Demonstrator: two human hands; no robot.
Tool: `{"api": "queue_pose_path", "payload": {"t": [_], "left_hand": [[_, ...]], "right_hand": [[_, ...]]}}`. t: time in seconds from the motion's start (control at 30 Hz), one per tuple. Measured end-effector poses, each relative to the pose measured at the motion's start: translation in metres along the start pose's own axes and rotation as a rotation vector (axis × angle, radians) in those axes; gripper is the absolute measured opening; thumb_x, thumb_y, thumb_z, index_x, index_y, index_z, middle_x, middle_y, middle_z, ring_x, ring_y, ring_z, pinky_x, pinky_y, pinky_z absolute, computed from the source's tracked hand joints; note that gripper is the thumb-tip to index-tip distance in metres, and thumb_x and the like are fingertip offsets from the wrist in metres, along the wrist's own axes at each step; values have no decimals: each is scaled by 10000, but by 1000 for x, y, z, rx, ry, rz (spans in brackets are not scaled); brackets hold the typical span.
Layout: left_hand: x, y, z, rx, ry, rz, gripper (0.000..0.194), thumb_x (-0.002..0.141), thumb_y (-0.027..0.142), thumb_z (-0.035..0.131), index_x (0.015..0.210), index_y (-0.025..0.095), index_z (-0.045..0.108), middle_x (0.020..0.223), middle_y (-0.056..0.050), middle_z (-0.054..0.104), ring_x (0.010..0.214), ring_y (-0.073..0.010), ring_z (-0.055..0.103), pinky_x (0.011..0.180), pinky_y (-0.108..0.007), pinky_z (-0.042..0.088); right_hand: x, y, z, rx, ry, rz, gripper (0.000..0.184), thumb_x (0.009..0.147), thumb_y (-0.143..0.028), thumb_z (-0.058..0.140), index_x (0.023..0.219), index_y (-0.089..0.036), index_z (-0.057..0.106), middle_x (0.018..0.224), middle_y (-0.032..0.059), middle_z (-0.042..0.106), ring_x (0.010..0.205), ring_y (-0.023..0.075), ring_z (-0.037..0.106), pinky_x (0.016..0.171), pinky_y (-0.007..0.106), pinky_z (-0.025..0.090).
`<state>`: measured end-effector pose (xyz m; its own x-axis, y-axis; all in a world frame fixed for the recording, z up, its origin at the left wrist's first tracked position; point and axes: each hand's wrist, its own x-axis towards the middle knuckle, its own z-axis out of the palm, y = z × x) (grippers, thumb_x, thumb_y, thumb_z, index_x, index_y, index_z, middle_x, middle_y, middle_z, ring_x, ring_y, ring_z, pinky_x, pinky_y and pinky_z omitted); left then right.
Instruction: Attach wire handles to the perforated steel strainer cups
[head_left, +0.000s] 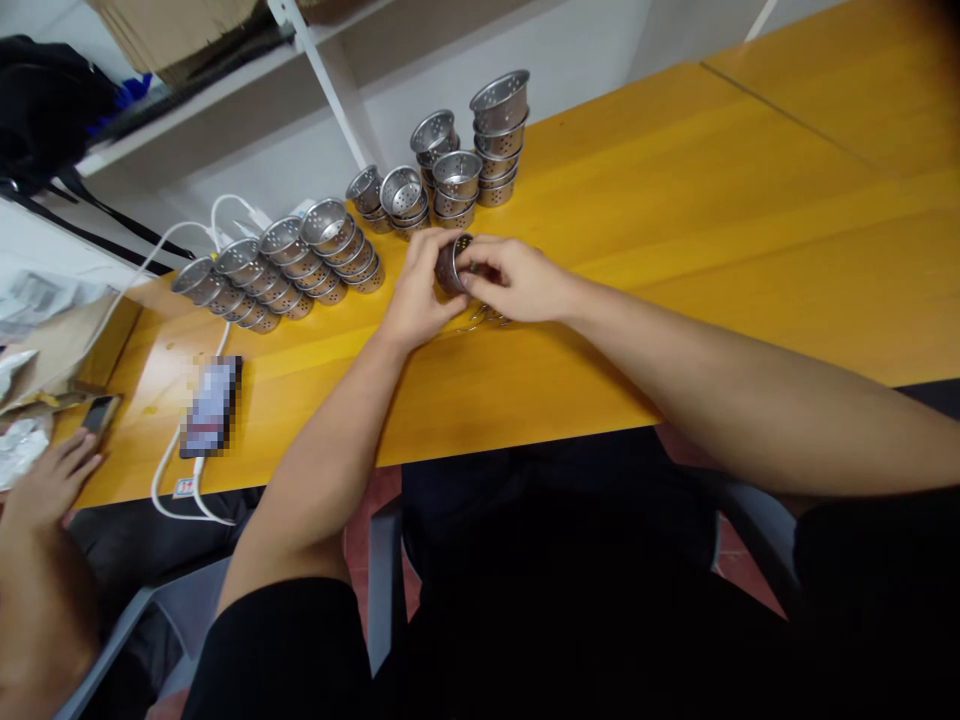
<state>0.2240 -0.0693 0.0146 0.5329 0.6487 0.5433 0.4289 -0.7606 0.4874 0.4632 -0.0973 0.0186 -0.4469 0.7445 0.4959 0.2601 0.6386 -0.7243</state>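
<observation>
My left hand (420, 290) grips a small perforated metal cup (451, 264) from its left side, fingers curled round it. My right hand (517, 280) is closed on the same cup from the right, fingertips pinched at its rim. Both hands hover just above the yellow wooden table (712, 230). Under my right hand lie a few thin wire pieces (484, 318), partly hidden.
Stacks of the same metal cups (495, 135) stand behind my hands, and tilted rows of them (300, 265) lie to the left. A phone (211, 405) and white cable (176, 470) rest at the table's left end. Another person's hand (49, 480) holds a phone at far left.
</observation>
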Motion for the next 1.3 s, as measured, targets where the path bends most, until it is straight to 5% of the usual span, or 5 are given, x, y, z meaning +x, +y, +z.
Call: {"api": "queue_pose_path", "payload": {"t": [0.1, 0.23, 0.43, 0.73, 1.3], "left_hand": [[2, -1, -4, -19, -11, -44, 906, 909, 816, 948, 1588, 313, 623, 1607, -132, 660, 1659, -468, 577, 1519, -632, 405], [2, -5, -7, -43, -20, -58, 922, 886, 850, 958, 1565, 316, 634, 1629, -132, 680, 1661, -462, 592, 1508, -641, 425], [-6, -10, -3, -195, -24, -124, 1089, 829, 1015, 901, 1594, 313, 572, 1659, -142, 688, 1567, -396, 712, 1392, -572, 577], [-10, -21, -11, -383, -75, -227, 1108, 743, 983, 1005, 1580, 323, 702, 1623, -124, 776, 1532, -416, 772, 1396, -657, 592], [-11, -25, -17, -529, -181, -228, 963, 803, 826, 1078, 1539, 306, 739, 1622, -119, 795, 1494, -383, 806, 1381, -627, 614]], "right_hand": [[1, 0, 3, 137, -38, 105, 284, 1013, -513, 839, 997, -270, 693, 886, 26, 670, 770, 222, 575, 742, 406, 553], [3, 11, 1, 220, 32, 150, 429, 1002, -639, 876, 1019, -285, 636, 911, 36, 671, 790, 239, 611, 796, 447, 615], [-2, 13, -17, 11, 63, 23, 535, 1051, -703, 806, 1402, -311, 713, 1126, 83, 752, 931, 307, 719, 973, 545, 669], [-4, 6, -37, -80, -84, -117, 268, 1053, -585, 869, 1047, -319, 838, 1488, 106, 765, 1452, 426, 705, 1344, 679, 536], [0, 7, -34, 12, -43, -99, 396, 983, -702, 941, 949, -313, 877, 1315, 137, 824, 1306, 415, 763, 1263, 676, 614]]}}
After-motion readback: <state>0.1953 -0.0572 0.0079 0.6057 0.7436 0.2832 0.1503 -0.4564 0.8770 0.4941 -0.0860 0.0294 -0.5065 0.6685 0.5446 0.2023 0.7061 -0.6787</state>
